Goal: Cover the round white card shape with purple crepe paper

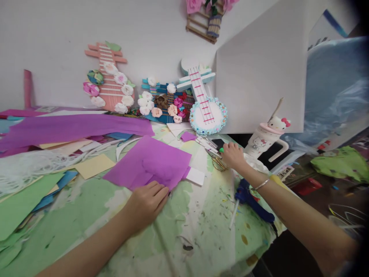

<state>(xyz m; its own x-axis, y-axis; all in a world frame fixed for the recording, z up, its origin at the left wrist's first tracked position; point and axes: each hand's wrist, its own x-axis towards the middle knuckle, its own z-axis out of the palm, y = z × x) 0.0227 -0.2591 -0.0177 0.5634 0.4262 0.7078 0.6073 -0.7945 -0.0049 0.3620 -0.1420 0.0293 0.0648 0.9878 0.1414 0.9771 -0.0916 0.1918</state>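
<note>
My left hand is at the near edge of a purple paper sheet, its fingers curled together on the edge. A smaller white piece sticks out from under the sheet's right side. My right hand reaches to the far right of the table, fingers closed around a small object with a green end; the rest of it is hidden. Beside that hand lie gold-handled scissors and several thin white sticks. A dark blue glue gun lies under my right forearm.
A white cup with a handle stands beyond my right wrist. Decorated instrument-shaped crafts, including a white-and-blue one and a pink one, lean against the wall. Coloured papers and long purple paper cover the left side.
</note>
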